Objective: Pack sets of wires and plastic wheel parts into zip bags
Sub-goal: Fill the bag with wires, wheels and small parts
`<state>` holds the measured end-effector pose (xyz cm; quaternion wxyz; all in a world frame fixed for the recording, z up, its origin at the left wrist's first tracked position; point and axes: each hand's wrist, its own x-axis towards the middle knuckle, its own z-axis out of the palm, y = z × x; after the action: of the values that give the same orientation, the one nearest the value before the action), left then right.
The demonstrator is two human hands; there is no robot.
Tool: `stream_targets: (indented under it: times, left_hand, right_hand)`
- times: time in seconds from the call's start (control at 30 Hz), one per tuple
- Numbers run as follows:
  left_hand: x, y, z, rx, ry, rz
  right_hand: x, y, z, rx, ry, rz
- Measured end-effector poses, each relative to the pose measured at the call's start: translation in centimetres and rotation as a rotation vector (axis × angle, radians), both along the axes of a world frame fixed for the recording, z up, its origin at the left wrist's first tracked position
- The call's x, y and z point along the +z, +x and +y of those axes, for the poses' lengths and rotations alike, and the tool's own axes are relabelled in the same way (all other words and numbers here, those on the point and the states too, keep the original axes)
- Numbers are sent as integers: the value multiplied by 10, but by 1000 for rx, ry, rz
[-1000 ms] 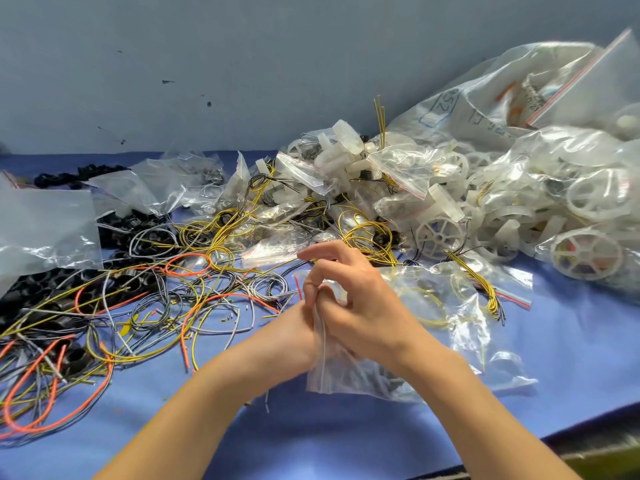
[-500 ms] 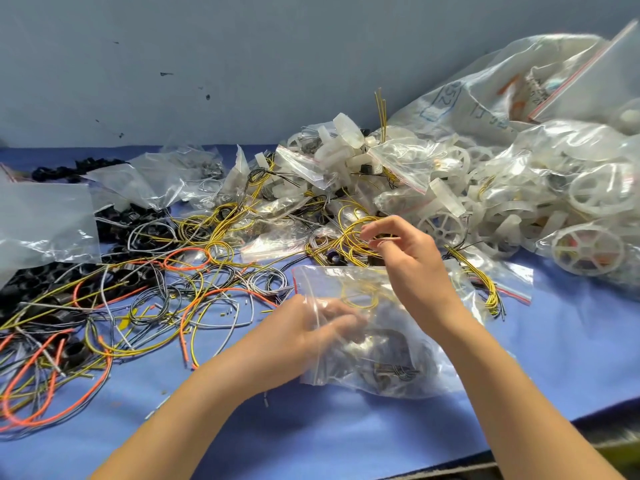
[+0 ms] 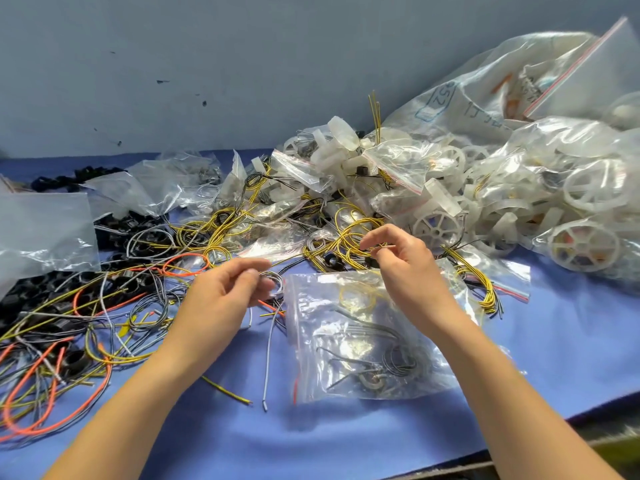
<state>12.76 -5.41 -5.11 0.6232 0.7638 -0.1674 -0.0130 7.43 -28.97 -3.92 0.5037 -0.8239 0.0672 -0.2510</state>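
- Filled zip bag (image 3: 363, 358) lies flat on the blue table (image 3: 571, 341), centre-right of frame, seal end w/ red strip pointing up-frame.
- Inside it: a yellow loop near the top, grey and black wires lower down, a red bit at the lower left corner.
- Left hand (image 3: 225, 292) sits just left of the bag's top corner, fingers loosely curled, thumb in toward them.
- Its fingertips are right at a small grey wire coil (image 3: 277, 284); pinching or only touching, can't tell.
- Right hand (image 3: 407, 271) hovers over the bag's top edge, not on the bag, fingers curled.
- Thumb and forefinger tips are close together over the yellow wires (image 3: 349, 237) mid-frame; whether a strand is nipped btwn them, can't tell.
- One long grey wire (image 3: 268, 358) runs down the table btwn left wrist and bag.
- Left side of frame: tangle of loose wires (image 3: 86, 323), yellow, grey and orange, over black plastic bits (image 3: 31, 292).
- Far left: a clear bag (image 3: 41, 230), crumpled.
- Centre-right, above the right hand: a white spoked wheel (image 3: 435, 228) among white plastic parts.
- Upper right: heap of packed bags (image 3: 554, 168) w/ more wheels inside, and a big sack (image 3: 485, 91) behind them against the grey wall (image 3: 207, 64).
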Motion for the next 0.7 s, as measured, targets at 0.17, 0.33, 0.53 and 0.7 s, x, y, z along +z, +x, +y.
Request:
stream_targets:
  times: [0.17, 0.33, 0.53, 0.7]
  left_hand:
    - [-5, 10, 1, 132, 89, -98]
    - [-4, 17, -13, 141, 194, -152]
    - [3, 22, -46, 64, 370, -224]
    - [3, 24, -72, 4, 442, -273]
  right_hand:
    - [-9, 4, -1, -43, -369, 145]
    - [-20, 2, -3, -51, -663, 410]
    - [-21, 6, -2, -107, -751, 391]
    - [-25, 17, 2, -183, -825, 427]
